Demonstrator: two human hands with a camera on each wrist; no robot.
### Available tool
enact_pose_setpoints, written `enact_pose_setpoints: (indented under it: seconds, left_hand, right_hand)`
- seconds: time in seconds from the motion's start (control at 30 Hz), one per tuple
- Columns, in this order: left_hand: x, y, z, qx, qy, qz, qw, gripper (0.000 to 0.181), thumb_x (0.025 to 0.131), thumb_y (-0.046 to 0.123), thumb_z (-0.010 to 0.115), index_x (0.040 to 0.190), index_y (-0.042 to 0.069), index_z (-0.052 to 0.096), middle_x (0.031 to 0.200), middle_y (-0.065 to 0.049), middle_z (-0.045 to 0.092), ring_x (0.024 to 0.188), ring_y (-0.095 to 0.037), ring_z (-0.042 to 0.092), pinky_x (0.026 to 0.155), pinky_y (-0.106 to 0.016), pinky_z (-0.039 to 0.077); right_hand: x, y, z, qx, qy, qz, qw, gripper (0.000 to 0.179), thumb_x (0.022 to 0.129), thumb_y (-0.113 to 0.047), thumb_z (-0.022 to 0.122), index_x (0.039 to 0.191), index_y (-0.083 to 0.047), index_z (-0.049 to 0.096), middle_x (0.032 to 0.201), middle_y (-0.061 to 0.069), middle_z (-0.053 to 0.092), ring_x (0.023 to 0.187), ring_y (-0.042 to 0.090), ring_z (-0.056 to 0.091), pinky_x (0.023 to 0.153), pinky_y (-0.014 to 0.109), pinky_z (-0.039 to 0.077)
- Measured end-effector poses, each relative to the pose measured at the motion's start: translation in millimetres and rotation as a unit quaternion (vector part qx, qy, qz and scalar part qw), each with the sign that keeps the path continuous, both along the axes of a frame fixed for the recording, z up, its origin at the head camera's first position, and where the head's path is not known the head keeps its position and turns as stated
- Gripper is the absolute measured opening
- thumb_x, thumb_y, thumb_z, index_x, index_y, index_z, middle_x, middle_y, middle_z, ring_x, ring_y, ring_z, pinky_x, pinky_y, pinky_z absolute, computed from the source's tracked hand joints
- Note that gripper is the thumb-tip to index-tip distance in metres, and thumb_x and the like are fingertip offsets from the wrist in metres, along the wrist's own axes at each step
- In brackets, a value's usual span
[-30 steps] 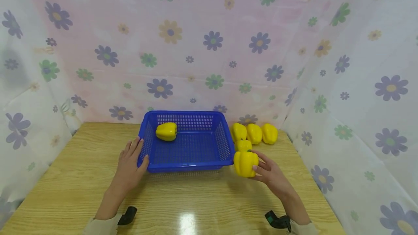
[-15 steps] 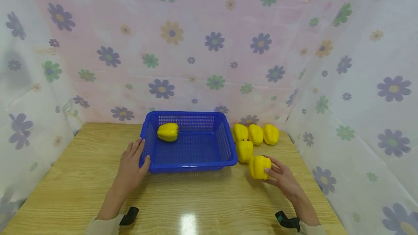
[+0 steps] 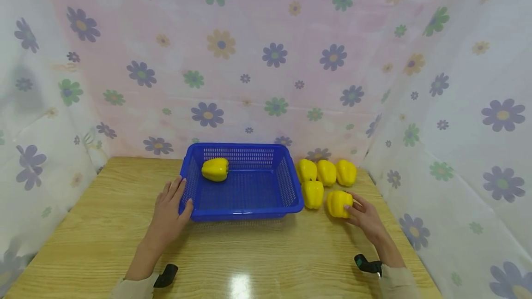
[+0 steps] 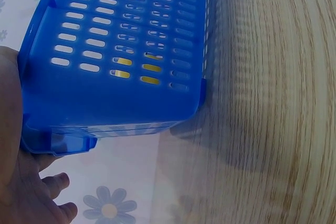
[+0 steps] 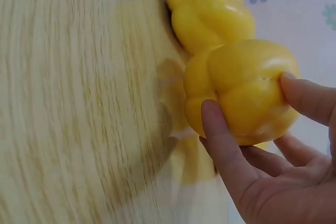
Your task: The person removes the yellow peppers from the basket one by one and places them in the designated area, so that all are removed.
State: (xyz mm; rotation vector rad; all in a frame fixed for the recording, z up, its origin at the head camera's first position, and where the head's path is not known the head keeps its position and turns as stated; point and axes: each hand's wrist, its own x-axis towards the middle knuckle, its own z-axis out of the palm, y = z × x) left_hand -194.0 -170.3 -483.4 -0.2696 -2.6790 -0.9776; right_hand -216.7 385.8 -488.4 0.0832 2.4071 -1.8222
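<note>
In the head view, my right hand (image 3: 367,216) holds a yellow bell pepper (image 3: 339,204), right of another yellow bell pepper (image 3: 313,194). The right wrist view shows the thumb and fingers spread around the held pepper (image 5: 241,90), low over the tabletop; whether it touches the wood I cannot tell. My left hand (image 3: 169,211) rests on the left rim of a blue plastic basket (image 3: 245,212), its fingers fairly straight. One yellow bell pepper (image 3: 215,170) lies on its side within the basket, at the back left. Seen from the left wrist, the basket's slotted wall (image 4: 131,95) fills the upper left.
Several more bell peppers stand right of the basket, including a back-row pepper (image 3: 326,172) and the rightmost pepper (image 3: 346,172). Under everything is a wooden table (image 3: 266,253). Flower-print cloth (image 3: 249,96) hangs behind the table and along both sides.
My right hand has carried its pepper rightward from beside the basket's front right corner, away from the front standing pepper, then slightly farther back. The left hand keeps its place on the basket.
</note>
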Motion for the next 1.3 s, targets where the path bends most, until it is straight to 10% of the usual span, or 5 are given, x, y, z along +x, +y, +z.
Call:
enact_pose_setpoints:
  seconds: [0.53, 1.3]
  left_hand:
    - [-1.2, 0.5, -1.1, 0.004, 0.0, 0.001, 1.0, 0.063, 0.103, 0.02, 0.052, 0.156, -0.006, 0.031, 0.165, -0.027, 0.023, 0.151, -0.054, 0.011, 0.115, -0.075, 0.011]
    - [-1.9, -0.5, 0.1, 0.008, -0.016, -0.002, 0.9998, 0.064, 0.105, 0.025, 0.049, 0.158, -0.005, 0.028, 0.166, -0.027, 0.02, 0.152, -0.053, 0.01, 0.117, -0.074, 0.01]
  right_hand:
    - [-40.3, -2.6, 2.9, 0.064, -0.006, 0.041, 0.9971, 0.068, 0.107, -0.013, 0.052, 0.158, 0.01, 0.015, 0.153, 0.045, 0.027, 0.133, 0.053, 0.048, 0.089, 0.046, 0.06]
    - [-62.2, -5.8, 14.1, 0.081, -0.068, 0.059, 0.9926, 0.068, 0.108, -0.016, 0.049, 0.157, 0.014, 0.012, 0.153, 0.044, 0.027, 0.134, 0.052, 0.047, 0.096, 0.051, 0.056]
